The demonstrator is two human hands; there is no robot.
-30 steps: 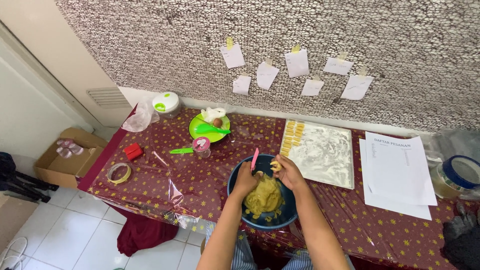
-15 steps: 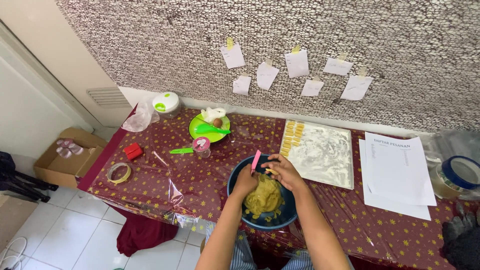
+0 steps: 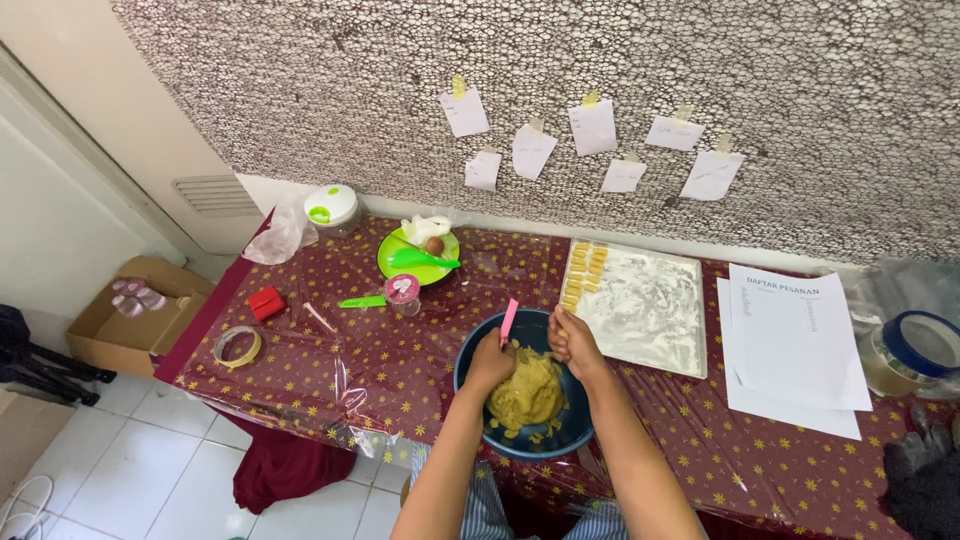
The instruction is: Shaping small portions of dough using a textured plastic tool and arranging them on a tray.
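Yellow dough [image 3: 528,388] heaped inside blue bowl [image 3: 574,438] at table's near edge. Left hand [image 3: 489,362] gripping pink spatula [image 3: 508,322] at bowl's left rim. Right hand [image 3: 573,342] at far rim, fingers curled; hold unclear. Just beyond bowl: floured tray [image 3: 640,308], 1 row of dough pieces [image 3: 584,274]. Farther left of bowl: green plate [image 3: 397,264].
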